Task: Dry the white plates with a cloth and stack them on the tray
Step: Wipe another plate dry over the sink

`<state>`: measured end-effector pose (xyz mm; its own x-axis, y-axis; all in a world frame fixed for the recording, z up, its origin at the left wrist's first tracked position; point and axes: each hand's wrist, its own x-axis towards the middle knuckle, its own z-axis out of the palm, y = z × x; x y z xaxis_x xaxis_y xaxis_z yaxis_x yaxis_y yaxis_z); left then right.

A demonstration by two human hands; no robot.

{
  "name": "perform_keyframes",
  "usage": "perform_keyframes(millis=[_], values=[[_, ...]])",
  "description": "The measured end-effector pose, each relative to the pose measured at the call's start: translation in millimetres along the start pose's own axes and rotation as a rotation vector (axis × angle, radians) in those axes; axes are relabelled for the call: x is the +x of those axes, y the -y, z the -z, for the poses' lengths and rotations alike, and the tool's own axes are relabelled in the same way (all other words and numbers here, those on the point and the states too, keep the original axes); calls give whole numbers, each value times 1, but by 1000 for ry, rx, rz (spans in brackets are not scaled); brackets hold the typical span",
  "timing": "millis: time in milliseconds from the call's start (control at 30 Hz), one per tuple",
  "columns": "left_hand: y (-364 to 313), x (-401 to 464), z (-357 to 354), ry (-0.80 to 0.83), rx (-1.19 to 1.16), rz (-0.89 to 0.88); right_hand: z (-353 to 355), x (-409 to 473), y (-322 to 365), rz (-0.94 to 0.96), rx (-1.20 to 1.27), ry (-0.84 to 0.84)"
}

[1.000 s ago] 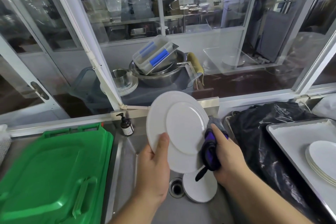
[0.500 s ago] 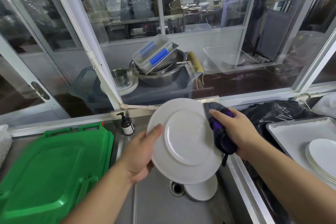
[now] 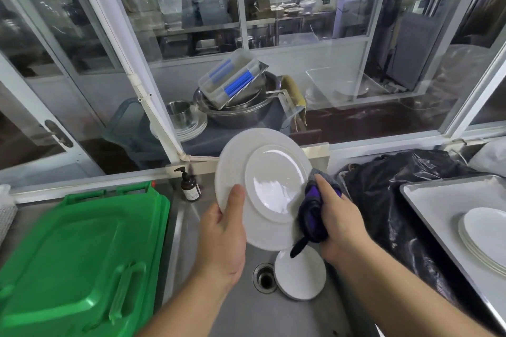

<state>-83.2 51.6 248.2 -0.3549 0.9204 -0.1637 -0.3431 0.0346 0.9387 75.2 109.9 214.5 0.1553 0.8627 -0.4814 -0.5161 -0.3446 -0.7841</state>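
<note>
No readable text anywhere. Only label in view is a pale one w/ print on the brown pump bottle (image 3: 189, 187) at the back of the counter (image 3: 32, 216), but lettering is too small & blurred to make out. The blue strips on the clear plastic box (image 3: 231, 78) behind the glass carry no legible marks. The green bin lid (image 3: 79, 257) shows no readable lettering either.

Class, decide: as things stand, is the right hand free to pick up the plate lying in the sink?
Probably not yet. The right hand grips the cloth against the held plate, which hangs partly above the sink plate.
</note>
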Motion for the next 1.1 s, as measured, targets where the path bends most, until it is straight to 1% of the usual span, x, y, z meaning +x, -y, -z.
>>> perform_keyframes(millis=[167,300,367,467,600,700,833,900,1000,1100], values=[[11,-14,-14,-64,-36,27,-4,-3,-11,-22,92,-44],[15,-16,-11,5,-95,138,3,2,-7,-68,101,-10],[11,-7,2,68,-103,191,9,8,2,-61,29,11],[-8,13,20,116,-92,268,11,11,20,-26,-135,60],[-29,26,29,237,88,339,6,10,44,125,-359,140],[-32,24,28,222,137,299,-1,6,53,219,-442,177],[-31,17,24,169,77,220,-4,4,51,245,-405,134],[-28,14,20,125,31,171,-6,0,42,201,-332,95],[-17,7,7,18,-46,86,-10,-4,20,78,-159,28],[-2,-7,-8,-79,-61,41,-13,-5,0,-7,-42,-17]])
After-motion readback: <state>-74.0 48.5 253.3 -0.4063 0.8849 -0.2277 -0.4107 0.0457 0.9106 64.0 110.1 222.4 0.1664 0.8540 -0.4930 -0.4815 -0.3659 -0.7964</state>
